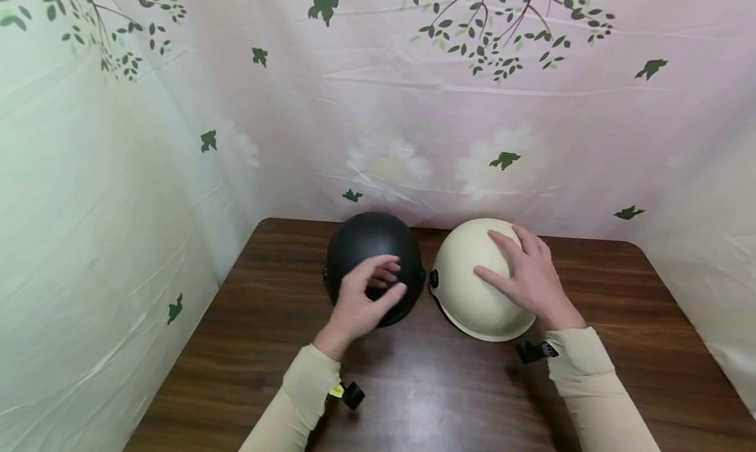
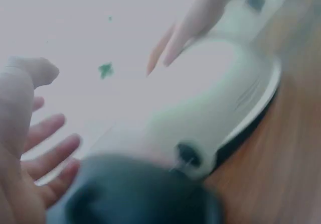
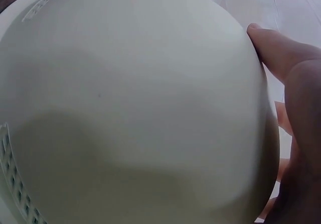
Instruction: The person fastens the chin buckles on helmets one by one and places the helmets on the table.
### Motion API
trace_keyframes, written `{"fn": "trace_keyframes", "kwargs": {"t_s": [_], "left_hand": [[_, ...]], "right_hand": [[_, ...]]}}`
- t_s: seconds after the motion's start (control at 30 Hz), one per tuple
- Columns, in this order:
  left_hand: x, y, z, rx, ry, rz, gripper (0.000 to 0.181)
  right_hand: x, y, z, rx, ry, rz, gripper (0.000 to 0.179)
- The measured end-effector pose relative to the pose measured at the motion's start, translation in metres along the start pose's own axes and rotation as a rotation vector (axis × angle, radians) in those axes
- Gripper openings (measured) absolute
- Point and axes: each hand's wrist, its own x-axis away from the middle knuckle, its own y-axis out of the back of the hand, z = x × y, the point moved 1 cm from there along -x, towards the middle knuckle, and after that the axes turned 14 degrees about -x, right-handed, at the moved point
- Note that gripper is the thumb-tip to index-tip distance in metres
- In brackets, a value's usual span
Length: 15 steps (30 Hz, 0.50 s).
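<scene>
Two helmets stand side by side on the table: a matte black helmet [image 1: 372,239] on the left and a cream helmet [image 1: 466,288] on the right. My left hand [image 1: 360,301] hovers over the front of the black one, its fingers loosely bent and holding nothing; in the left wrist view that helmet [image 2: 145,194] is blurred below the fingers. Spread fingers of my right hand [image 1: 528,275] lie over the top right of the cream shell. From the right wrist, its thumb touches the edge of the cream helmet [image 3: 140,93], with the other fingers partly hidden behind.
The brown wooden table [image 1: 248,334] meets a pale fabric backdrop [image 1: 413,111] printed with leaves and flowers, right behind both helmets. More of this fabric hangs at the left and right sides. A small black camera [image 1: 353,395] sits at my left wrist.
</scene>
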Motion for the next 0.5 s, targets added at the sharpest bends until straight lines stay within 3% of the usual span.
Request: {"fn": "trace_keyframes", "kwargs": {"t_s": [0.1,0.2,0.5], "left_hand": [[0.003,-0.024,-0.01,0.095,0.121,0.136,0.049],[0.006,-0.044,-0.014,0.138,0.214,0.216,0.056],[0.005,-0.088,-0.012,0.126,0.361,0.291,0.078]], "right_hand": [[0.0,0.0,-0.001,0.003,-0.014,0.004,0.075],[0.0,-0.002,-0.002,0.008,-0.026,0.007,0.076],[0.001,-0.002,-0.004,0.003,0.002,-0.007,0.077]]}}
